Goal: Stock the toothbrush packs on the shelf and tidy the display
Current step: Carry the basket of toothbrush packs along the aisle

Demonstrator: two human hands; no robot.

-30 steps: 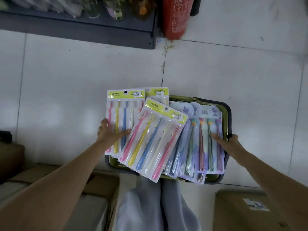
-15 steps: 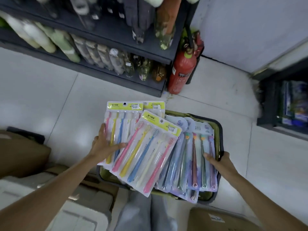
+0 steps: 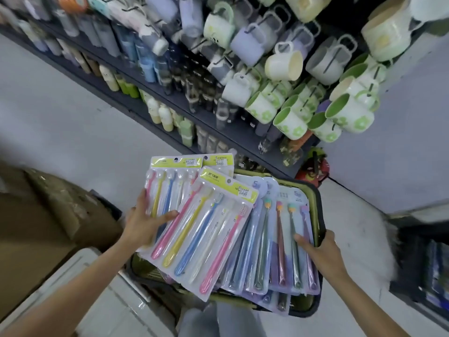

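Toothbrush packs with yellow header cards [image 3: 206, 222] lie fanned over the left side of a green basket with a dark rim [image 3: 315, 190], each showing five brushes in pink, yellow, blue and white under clear plastic. The left hand [image 3: 143, 224] grasps these packs at their left edge, thumb lying across the top one. Beside them, packs with pale lilac cards [image 3: 279, 242] hold darker, thinner brushes; the right hand [image 3: 320, 249] presses on them with straight fingers at the basket's right rim. Behind the basket stands a dark shelf [image 3: 170, 98] with bottles, and above it mugs [image 3: 286, 62] hang on hooks. A red fire extinguisher [image 3: 313, 171] stands at the shelf's end. Cardboard boxes [image 3: 48, 215] are at the left.
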